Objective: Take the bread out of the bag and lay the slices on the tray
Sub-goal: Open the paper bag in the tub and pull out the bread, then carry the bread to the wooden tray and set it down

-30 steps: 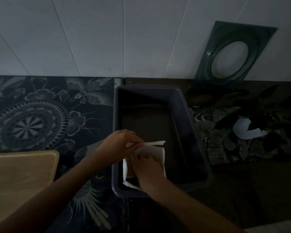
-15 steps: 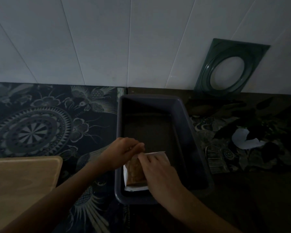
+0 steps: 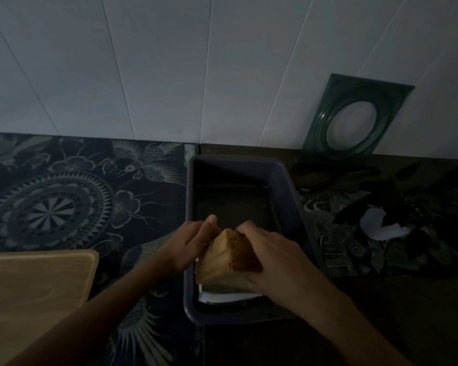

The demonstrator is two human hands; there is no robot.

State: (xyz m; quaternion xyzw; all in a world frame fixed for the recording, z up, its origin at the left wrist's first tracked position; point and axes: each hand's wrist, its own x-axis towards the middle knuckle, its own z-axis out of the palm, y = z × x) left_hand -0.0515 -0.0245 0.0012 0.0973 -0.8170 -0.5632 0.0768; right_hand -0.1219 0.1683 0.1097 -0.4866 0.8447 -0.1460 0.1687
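A stack of golden-brown bread slices (image 3: 222, 256) is held tilted over the near end of the dark rectangular tray (image 3: 288, 186). My left hand (image 3: 193, 243) grips the stack's left side, thumb up. My right hand (image 3: 273, 256) clasps its top and right side. Under the bread, the white bag (image 3: 228, 297) lies flat on the tray floor at the near wall. The tray's far half holds nothing.
A wooden board (image 3: 35, 294) lies at the near left on a dark patterned mat (image 3: 64, 204). A dark green frame with a round opening (image 3: 354, 120) leans on the white wall at the back right. White paper (image 3: 378, 227) lies among dark clutter at the right.
The bread has come up out of the white bag, which now lies flat beneath it. Both hands have shifted from the bag's mouth onto the bread stack.
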